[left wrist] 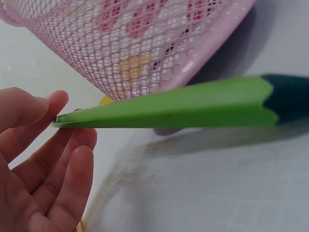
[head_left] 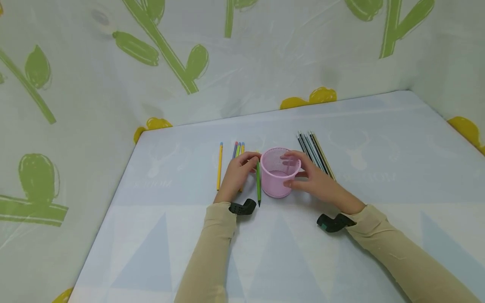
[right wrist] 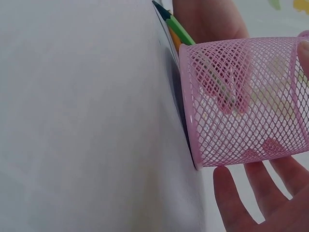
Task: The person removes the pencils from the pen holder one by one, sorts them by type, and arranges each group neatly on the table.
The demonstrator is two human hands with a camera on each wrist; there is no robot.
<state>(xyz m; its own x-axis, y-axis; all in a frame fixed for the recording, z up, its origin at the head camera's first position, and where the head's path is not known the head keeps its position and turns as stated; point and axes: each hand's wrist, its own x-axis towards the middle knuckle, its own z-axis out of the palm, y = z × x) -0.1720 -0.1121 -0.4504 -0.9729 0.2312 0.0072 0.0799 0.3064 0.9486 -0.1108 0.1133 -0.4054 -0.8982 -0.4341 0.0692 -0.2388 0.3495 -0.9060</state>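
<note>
A pink mesh pencil cup [head_left: 276, 185] stands upright on the table, between the two hands. My right hand [head_left: 313, 176] holds it from the right, with the thumb near the rim and fingertips [right wrist: 224, 176] against the mesh. Just left of the cup, my left hand [head_left: 236, 174] pinches a green pencil [left wrist: 169, 107] by its blunt end. The dark sharpened tip points toward me in the head view. In the left wrist view the pencil crosses in front of the cup's lower edge.
Left of the cup lie a yellow pencil [head_left: 219, 168] and several coloured pencils [head_left: 238, 148], partly hidden by the left hand. Behind the right hand lies a bundle of dark and silvery pencils [head_left: 315, 151]. The pale patterned table [head_left: 280, 252] meets a plant-patterned wall [head_left: 257, 63] at the back.
</note>
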